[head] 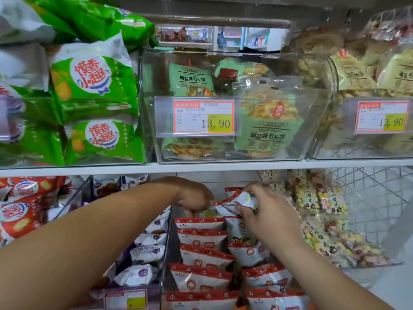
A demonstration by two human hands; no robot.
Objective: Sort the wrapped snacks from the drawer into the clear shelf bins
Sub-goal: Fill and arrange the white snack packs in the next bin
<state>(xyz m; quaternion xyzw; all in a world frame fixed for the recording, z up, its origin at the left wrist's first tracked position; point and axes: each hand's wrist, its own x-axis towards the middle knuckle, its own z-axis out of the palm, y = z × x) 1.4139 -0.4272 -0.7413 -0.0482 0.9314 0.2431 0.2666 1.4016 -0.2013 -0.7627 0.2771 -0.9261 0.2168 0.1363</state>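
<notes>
The right hand (266,211) pinches a red-and-white packet (234,202), its fingers (251,189) curled over the crumpled top and the thumb under it; the packet hangs just above the back of the clear bin (167,249), likely so it can drop in behind the rows (201,240) standing below and nearer than the fingers; those rows stand upright, faces forward, presumably to pack tight and show the label. The left hand (194,195) dips down beside it, fingers (190,213) bent into the gap at the back, probably steadying or parting packs to open a slot; whether they grip anything I cannot tell, since the tips are buried among wrappers. Left of those fingers, past the bin wall, lie purple packs (147,253); right of the right fingers, pastel packs (319,204). The drawer is out of view; the bin's front is cut off at the bottom edge; the small print on the tag (203,117) above the shelf (201,167) is unreadable.
</notes>
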